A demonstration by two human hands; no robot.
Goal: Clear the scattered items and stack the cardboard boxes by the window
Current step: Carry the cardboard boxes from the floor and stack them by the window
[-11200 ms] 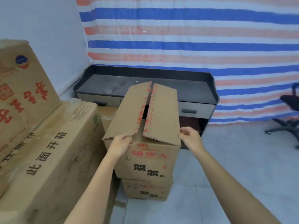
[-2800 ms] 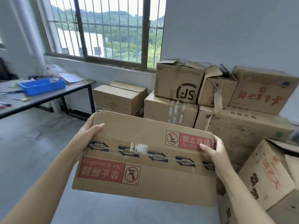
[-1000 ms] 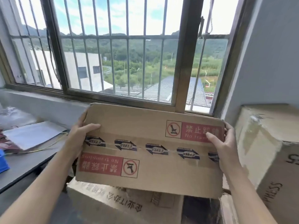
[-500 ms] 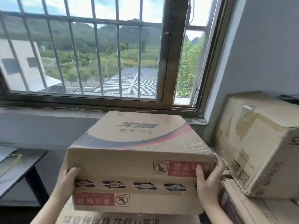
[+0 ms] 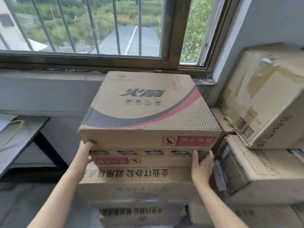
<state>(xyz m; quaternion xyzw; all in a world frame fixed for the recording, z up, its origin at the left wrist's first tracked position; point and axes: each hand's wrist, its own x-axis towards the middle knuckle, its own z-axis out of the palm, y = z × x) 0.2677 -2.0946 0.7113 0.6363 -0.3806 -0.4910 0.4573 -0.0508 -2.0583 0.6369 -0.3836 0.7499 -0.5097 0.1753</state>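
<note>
Cardboard box [image 5: 148,104] sits on the lower box [image 5: 131,180] right under the window [image 5: 98,30], dead ahead of us, its wide near face running left to right. Our left hand [image 5: 85,150] grips the near left corner, our right hand [image 5: 202,163] the near right, equally close, so squaring it up looks like a straight push forward.

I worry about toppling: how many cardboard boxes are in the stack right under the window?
3: the top box with the red-and-black swoosh; the middle box directly beneath it; the bottom box at the frame's lower edge. More may be hidden below.
</note>
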